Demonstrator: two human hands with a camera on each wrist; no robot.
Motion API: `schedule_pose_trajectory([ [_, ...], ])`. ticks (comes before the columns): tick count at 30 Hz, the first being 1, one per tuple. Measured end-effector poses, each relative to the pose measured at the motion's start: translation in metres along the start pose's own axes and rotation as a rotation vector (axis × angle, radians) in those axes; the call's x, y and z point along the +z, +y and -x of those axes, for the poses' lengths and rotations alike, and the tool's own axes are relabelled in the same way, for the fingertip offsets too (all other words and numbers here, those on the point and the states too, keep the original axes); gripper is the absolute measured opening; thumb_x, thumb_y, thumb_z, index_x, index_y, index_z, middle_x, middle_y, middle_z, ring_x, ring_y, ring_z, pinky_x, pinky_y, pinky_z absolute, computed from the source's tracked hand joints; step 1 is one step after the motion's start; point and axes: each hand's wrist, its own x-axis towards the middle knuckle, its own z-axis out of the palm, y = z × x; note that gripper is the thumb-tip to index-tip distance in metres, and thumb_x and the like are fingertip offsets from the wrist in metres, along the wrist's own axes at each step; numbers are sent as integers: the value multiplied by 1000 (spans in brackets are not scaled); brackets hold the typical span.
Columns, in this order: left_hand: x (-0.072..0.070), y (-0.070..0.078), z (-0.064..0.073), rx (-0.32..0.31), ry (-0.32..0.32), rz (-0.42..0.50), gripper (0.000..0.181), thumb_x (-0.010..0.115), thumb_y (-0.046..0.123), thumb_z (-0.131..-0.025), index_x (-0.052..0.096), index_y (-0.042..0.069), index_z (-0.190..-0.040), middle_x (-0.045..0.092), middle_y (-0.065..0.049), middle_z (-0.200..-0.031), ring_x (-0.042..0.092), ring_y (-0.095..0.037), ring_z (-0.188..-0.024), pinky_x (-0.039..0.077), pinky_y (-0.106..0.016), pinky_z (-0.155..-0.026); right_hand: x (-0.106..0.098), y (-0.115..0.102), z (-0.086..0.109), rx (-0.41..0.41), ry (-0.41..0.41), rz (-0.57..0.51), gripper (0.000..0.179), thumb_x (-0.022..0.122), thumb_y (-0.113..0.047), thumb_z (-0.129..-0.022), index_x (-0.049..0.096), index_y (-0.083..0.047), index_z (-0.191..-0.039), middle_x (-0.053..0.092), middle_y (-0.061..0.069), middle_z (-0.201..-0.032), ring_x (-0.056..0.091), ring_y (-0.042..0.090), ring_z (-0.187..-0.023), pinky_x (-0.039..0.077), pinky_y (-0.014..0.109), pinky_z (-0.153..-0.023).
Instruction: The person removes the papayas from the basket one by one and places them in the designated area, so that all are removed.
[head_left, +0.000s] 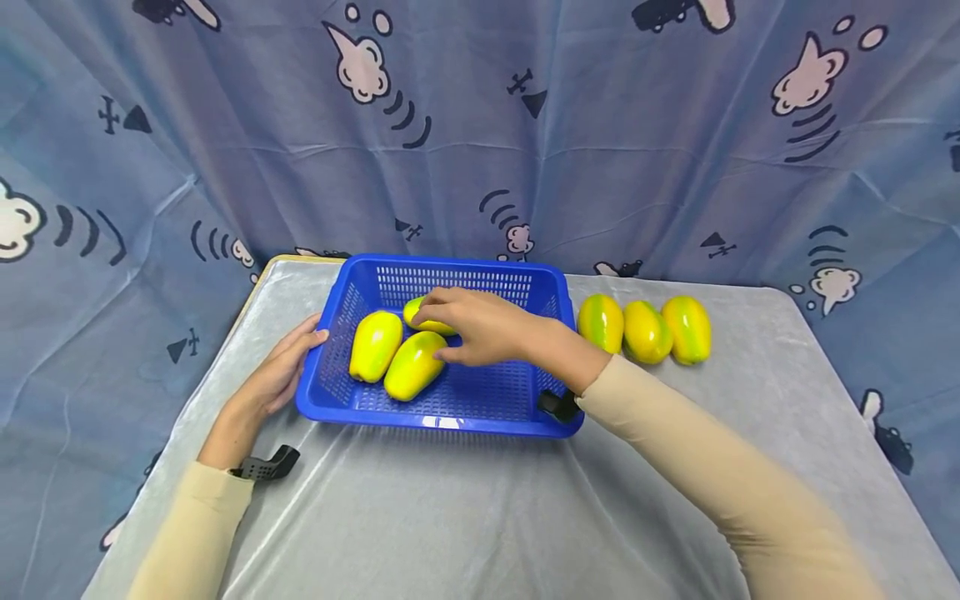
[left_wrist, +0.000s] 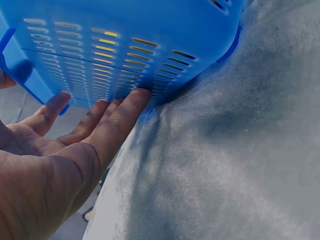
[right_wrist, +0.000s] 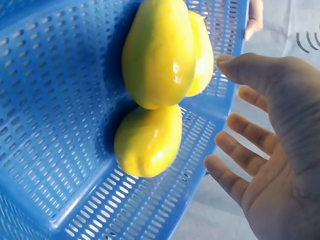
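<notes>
A blue plastic basket point(head_left: 480, 428) with slotted walls holds three yellow-green papayas. Two lie side by side at its left: one papaya point(head_left: 376, 346) near the left wall, another papaya point(head_left: 414, 367) just right of it. The third papaya point(head_left: 427, 317), farther back, is partly covered by my right hand point(head_left: 483, 325). That hand is over the basket with fingers spread and nothing in them; the right wrist view shows a gap between it and the fruit. My left hand point(head_left: 281, 367) holds the basket's left side, thumb at the rim and fingers point(left_wrist: 122, 117) against the outer wall.
Right of the basket, a papaya point(head_left: 601, 323), another papaya point(head_left: 647, 332) and a third papaya point(head_left: 687, 330) lie in a row on the table, which has a grey cloth point(head_left: 465, 517). Behind the table hangs a blue patterned curtain point(head_left: 465, 133).
</notes>
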Motion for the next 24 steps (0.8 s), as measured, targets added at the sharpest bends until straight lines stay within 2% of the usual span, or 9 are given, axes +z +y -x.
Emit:
schedule_pose_trajectory([
  [6, 2, -7, 2, -14, -19, 4, 58, 38, 23, -113, 18, 7, -165, 68, 9, -126, 72, -9, -109, 64, -30, -90, 14, -4, -6, 10, -97, -16, 49, 76, -26, -98, 64, -19, -145, 57, 4, -154, 52, 24, -145, 46, 45, -123],
  [12, -1, -4, 4, 3, -8, 4, 54, 39, 22, -113, 23, 11, -163, 69, 9, -125, 72, -9, -107, 64, -29, -88, 22, -11, -21, -1, -150, 29, 54, 78, -19, -96, 62, -24, -147, 54, 4, -159, 47, 25, -151, 41, 49, -126],
  [18, -1, 1, 2, 1, -4, 12, 50, 39, 23, -113, 26, 13, -161, 70, 9, -124, 73, -9, -106, 64, -29, -88, 25, -17, -33, -23, -242, 71, 64, 76, -4, -92, 60, -27, -150, 54, 0, -157, 48, 20, -149, 41, 43, -127],
  [24, 1, 2, 0, -4, 1, 16, 50, 39, 23, -113, 26, 13, -161, 70, 9, -123, 73, -9, -106, 64, -30, -88, 28, -19, -37, -45, -274, 109, 68, 73, 3, -88, 60, -25, -149, 58, 0, -155, 51, 19, -147, 41, 38, -126],
])
